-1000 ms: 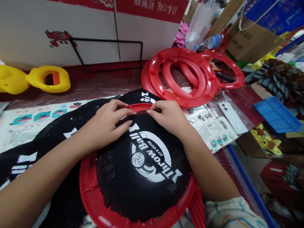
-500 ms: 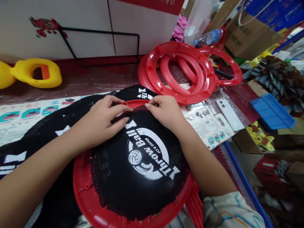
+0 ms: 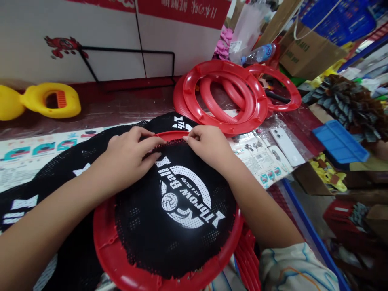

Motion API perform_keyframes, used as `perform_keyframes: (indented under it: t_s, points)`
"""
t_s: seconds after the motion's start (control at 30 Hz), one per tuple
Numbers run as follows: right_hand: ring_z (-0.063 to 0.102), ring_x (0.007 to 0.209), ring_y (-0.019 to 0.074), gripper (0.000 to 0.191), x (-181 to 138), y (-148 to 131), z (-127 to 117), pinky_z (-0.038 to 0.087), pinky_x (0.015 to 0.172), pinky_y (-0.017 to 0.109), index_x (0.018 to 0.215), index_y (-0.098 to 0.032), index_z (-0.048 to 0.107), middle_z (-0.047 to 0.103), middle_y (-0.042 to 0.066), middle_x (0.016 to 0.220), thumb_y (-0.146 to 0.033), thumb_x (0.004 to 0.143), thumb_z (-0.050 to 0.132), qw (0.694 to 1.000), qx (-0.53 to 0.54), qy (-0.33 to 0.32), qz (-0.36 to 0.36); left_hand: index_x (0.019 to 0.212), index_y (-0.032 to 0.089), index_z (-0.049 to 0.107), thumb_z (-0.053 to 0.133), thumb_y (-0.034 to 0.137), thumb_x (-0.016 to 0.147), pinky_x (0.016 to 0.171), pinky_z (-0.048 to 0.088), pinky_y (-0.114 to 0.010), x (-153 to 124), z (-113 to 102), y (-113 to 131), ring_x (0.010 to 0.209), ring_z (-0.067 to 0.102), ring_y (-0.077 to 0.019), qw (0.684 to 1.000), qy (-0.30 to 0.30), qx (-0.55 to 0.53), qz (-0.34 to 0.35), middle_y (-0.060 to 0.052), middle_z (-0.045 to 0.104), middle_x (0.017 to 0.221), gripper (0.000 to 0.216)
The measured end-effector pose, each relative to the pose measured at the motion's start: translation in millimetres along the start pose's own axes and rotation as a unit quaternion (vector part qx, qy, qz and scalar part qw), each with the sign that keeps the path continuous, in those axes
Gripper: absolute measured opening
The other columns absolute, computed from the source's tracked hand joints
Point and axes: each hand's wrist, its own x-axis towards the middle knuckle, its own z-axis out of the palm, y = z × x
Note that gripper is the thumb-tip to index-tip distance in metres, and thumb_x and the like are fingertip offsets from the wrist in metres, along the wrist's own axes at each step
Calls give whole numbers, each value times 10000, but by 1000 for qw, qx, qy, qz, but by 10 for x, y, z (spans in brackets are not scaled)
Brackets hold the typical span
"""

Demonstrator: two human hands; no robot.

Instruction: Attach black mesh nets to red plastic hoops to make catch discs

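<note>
A black mesh disc (image 3: 139,238) with white "Throw Ball" print lies inside a red plastic ring (image 3: 104,238) in front of me. At the ring's far side, my left hand (image 3: 130,155) pinches the mesh edge, its thumb lying on the fabric below the fingers. Just right of it, my right hand (image 3: 209,147) has thumb and forefinger closed on the same edge. Between the two hands a strip of the red rim shows uncovered. More black printed mesh (image 3: 75,149) spreads beneath and to the left, partly hidden by my left forearm.
Several red rings (image 3: 224,97) are piled behind my right hand. A white phone (image 3: 286,145) lies to their right. At the back left are a yellow plastic piece (image 3: 54,101) and a black wire frame (image 3: 127,50) by a white box (image 3: 115,24). A blue tray (image 3: 341,141) is at right.
The view has shifted slightly, so the background sits a little lower and further left on the right side. Both hands stay at the far rim, still gripping the mesh edge.
</note>
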Motion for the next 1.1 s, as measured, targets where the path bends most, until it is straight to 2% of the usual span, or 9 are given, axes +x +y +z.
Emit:
perform_keyframes:
  t_s: [0.2,0.33,0.43,0.53,0.6,0.73,0.83,0.97,1.1]
  points:
    - [575,683,154,120,-197,-107,-196,348,624,281,835,-161,701,673,40,764,-255,771,739,990,-57,-108,-63,1445,98,325,258,354,955,605,479,-495,-288,-296,249,703,629,-369,965,-87,245,-17,-217,573,1074,556]
    - [562,693,169,45,-235,-103,-161,320,609,290,809,-157,706,666,54,736,-192,799,679,984,-84,-123,-97,1288,99,476,301,427,938,568,473,-474,-383,-430,136,715,637,-410,949,-111,293,-21,-189,595,942,511]
    - [527,670,139,90,-208,-60,-115,320,617,273,763,-160,678,653,29,724,-171,823,612,985,-29,-104,-137,1100,126,598,436,498,888,686,495,-544,-246,-426,66,886,625,-449,970,-84,228,-27,-193,617,974,458]
    - [505,664,108,94,-165,-21,-78,340,644,245,766,-157,638,631,-8,720,-183,837,581,983,78,-66,-155,1090,190,639,485,472,879,859,491,-492,29,-354,79,1000,616,-334,998,-62,17,26,-135,617,1137,385]
    - [496,655,99,99,-142,-3,-51,343,649,238,766,-152,625,611,-20,700,-189,843,573,980,122,-47,-149,1041,217,665,520,479,855,924,477,-443,206,-289,102,1048,607,-279,991,-75,-105,45,-90,634,1159,352]
    - [511,652,101,112,-122,40,24,346,649,238,767,-150,652,629,-10,698,-206,845,595,984,131,-20,-116,930,219,691,575,462,817,792,523,-385,370,-167,110,885,657,-239,967,-81,-229,-69,-52,715,973,292]
    - [551,679,110,115,-114,81,91,353,651,236,802,-152,685,684,16,758,-221,855,611,989,111,-1,-99,932,198,682,566,502,826,689,519,-360,359,-113,86,796,662,-239,952,-83,-263,-135,-57,730,874,342]
    - [569,674,116,123,-108,124,150,350,636,235,837,-157,703,706,26,769,-244,864,621,992,82,23,-95,910,190,647,485,522,867,673,492,-361,340,-100,86,774,633,-235,957,-83,-251,-118,-58,702,853,372]
    - [587,683,122,132,-102,158,160,362,641,232,912,-158,700,718,25,793,-262,866,634,989,85,40,-112,832,198,591,432,397,898,724,469,-372,348,-84,133,783,577,-219,982,-29,-171,-77,-52,632,838,264]
